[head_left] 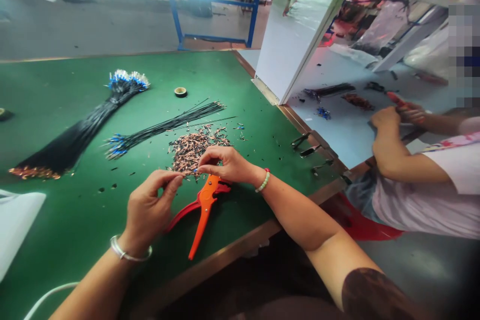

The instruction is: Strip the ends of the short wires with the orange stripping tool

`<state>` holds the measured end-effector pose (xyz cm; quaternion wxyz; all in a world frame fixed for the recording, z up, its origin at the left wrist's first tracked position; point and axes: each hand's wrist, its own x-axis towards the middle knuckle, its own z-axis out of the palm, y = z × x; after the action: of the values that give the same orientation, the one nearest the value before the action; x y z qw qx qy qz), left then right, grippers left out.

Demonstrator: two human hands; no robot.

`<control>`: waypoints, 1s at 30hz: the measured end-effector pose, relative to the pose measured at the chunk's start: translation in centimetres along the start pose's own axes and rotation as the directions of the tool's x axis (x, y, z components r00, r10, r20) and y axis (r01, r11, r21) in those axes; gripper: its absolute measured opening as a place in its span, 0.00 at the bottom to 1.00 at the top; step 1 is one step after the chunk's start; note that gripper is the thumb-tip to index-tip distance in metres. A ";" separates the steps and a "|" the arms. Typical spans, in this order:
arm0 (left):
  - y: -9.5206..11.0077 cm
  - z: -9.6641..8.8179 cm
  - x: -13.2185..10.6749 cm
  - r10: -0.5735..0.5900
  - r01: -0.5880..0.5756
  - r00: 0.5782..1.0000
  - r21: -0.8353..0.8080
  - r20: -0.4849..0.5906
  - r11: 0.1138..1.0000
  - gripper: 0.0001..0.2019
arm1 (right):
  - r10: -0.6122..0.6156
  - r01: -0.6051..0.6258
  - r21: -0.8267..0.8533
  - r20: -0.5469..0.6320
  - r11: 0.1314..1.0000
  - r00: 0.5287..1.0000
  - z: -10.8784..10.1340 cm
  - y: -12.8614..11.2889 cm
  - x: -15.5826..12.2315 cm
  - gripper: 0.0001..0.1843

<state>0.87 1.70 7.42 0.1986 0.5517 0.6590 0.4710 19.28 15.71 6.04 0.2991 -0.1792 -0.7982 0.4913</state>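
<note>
My left hand point(150, 205) is pinched, thumb against fingers, on something small and thin that I cannot make out, near the front of the green table point(56, 210). My right hand point(223, 162) is also pinched at the near edge of a pile of small copper-coloured terminals point(191, 146). An orange wire-stripping tool point(204, 207) lies flat on the table just below both hands. A loose bunch of thin black wires with blue ends point(165, 127) lies behind the pile. A thicker tied bundle of black wires point(75, 135) stretches across the left.
A small roll of tape point(180, 92) sits further back. Another person's hands point(390, 120) work at a neighbouring pale table point(337, 125) on the right. A white upright panel point(285, 45) stands between the tables. Metal clips point(311, 147) lie at the table's right edge.
</note>
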 end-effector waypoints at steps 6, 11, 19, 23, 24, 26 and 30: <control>0.7 -0.5 0.2 -0.235 0.250 0.964 -0.114 0.127 0.962 0.17 | 0.052 -0.053 0.044 0.023 0.998 0.998 -0.7 0.0 0.1 0.11; 0.6 -0.2 0.3 -0.196 0.200 0.975 -0.026 0.102 0.980 0.17 | -0.002 0.004 -0.070 0.029 0.998 1.000 -0.4 -0.1 0.1 0.15; 0.3 -1.6 0.7 -0.269 0.257 0.945 -0.087 -0.184 0.962 0.16 | 0.050 -0.076 -0.094 -0.245 0.993 0.968 -3.7 0.3 0.2 0.13; -0.7 -1.4 0.9 -0.148 0.150 0.970 -0.009 -0.193 0.989 0.15 | 0.082 -0.072 0.041 -0.317 0.997 0.945 -4.7 0.9 0.1 0.17; -1.2 -1.0 0.9 -0.071 0.076 0.988 0.035 -0.135 0.996 0.14 | 0.075 -0.065 0.046 -0.273 0.997 0.959 -4.3 1.0 0.2 0.17; -2.3 -0.2 1.0 0.080 -0.074 0.996 0.118 -0.044 0.990 0.13 | 0.059 -0.059 0.009 -0.203 0.998 0.977 -3.2 1.2 0.2 0.15; -3.7 0.1 1.5 0.256 -0.247 0.966 0.374 0.027 0.894 0.17 | 0.047 -0.064 -0.079 -0.200 0.995 0.979 -2.2 1.3 0.3 0.10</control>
<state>-1.53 3.25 4.69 0.0196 0.6546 0.6620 0.3646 20.48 17.94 5.70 0.3554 -0.2621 -0.7793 0.4447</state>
